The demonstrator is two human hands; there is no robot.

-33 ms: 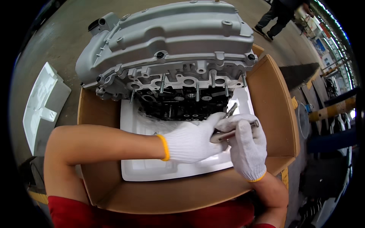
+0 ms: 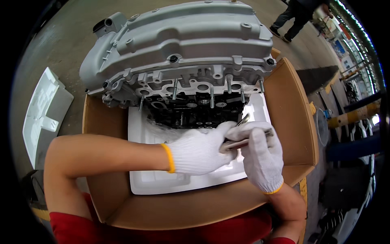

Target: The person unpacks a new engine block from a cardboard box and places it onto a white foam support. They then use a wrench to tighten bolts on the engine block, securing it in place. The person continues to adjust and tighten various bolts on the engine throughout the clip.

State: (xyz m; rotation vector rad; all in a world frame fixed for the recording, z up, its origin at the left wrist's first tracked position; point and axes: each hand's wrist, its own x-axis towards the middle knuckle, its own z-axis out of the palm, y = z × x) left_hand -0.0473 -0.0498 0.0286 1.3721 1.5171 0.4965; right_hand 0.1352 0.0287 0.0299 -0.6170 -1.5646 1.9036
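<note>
My left hand and my right hand, both in white knit gloves with yellow cuffs, meet above the open box in front of the engine. My right hand pinches a flat silver wrench, its rounded end pointing toward my left palm. A second shiny metal tool sticks up between the hands, by the curled fingers of my left hand; its lower part is hidden. Just beyond stands a car engine, with a grey cover on top, a black block below and several threaded studs along its near side.
The engine stands in a cardboard box lined with a white foam tray. Clear plastic film lies by the block. Another white foam piece is on the floor at left. A person is at the far right, near racks of parts.
Both hands have shifted slightly left with the wrench, and the upright tool shows a little lower and more tilted. The engine and box look the same.
</note>
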